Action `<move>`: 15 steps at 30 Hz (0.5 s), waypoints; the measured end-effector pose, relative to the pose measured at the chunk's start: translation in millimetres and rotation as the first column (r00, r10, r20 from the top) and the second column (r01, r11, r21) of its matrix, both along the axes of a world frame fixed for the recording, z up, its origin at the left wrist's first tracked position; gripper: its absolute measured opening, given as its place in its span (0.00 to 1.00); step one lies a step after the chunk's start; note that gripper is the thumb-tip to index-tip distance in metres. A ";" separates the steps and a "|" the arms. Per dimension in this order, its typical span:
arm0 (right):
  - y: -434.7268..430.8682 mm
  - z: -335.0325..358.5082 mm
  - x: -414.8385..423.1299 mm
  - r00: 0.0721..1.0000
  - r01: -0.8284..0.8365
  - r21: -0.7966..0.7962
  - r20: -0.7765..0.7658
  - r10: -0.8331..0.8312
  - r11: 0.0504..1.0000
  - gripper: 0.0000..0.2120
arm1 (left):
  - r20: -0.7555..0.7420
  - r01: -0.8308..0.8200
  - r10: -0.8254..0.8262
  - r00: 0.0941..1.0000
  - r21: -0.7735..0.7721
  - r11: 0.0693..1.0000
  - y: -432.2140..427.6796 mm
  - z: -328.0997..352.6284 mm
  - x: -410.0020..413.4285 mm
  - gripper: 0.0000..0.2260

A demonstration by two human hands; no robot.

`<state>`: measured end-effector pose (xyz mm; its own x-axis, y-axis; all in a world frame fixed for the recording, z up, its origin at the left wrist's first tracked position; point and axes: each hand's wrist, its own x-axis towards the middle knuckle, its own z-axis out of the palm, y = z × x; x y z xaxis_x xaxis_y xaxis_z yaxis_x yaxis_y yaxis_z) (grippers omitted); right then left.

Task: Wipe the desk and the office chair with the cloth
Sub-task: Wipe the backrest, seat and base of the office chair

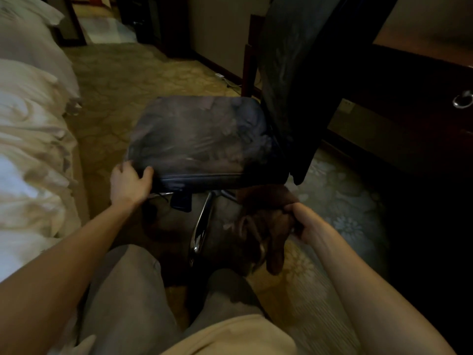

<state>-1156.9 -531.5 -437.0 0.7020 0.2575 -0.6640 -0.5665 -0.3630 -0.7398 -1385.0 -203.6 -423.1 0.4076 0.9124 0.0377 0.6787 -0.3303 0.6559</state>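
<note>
Now the left hand (130, 181) is gripping the front corner of the office chair (197, 139) seat, while the right hand (305, 221) is clutching the brown cloth (266, 226), hanging just below the seat edge.

office chair (199, 139) in the middle, backrest (289, 73) on its right; bed (30, 149) along the left, desk (422, 80) far right; left hand (129, 183) grips the chair's near left corner, right hand (307, 221) holds the cloth (266, 226) below its near right corner
</note>
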 end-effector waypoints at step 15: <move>4.9 -3.2 -11.3 0.941 0.165 0.508 -0.337 0.019 0.845 0.20 | -0.051 0.851 -0.865 0.499 -0.161 0.500 -152.9 7.4 92.8 0.10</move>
<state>-1168.1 -526.6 -440.3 0.5082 0.5854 -0.6317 -0.8108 0.0777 -0.5802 -1292.2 -356.5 -415.7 0.9858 0.1053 -0.1308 0.1660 -0.7278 0.6654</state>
